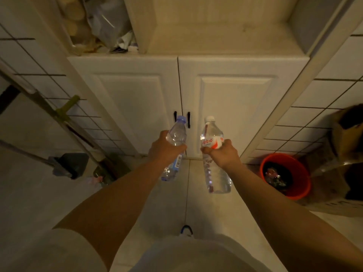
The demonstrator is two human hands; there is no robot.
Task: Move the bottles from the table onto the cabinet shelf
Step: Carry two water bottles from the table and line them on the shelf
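My left hand (164, 147) grips a clear water bottle with a blue cap and blue label (176, 134) around its middle. In my right hand (224, 154) is a second clear bottle with a white cap and red-and-white label (211, 138), also held around its middle. Both bottles are upright, tilted slightly, and held in front of the white cabinet's two closed lower doors (137, 99). Above the doors is an open cabinet shelf (216, 50) with a bare wooden floor. The table is out of view.
The shelf compartment to the left holds plastic bags and packets (106, 26). A red bucket with rubbish (284, 175) stands on the floor at the right beside cardboard boxes (345, 138). Mop and broom handles (64, 112) lean on the tiled wall at the left.
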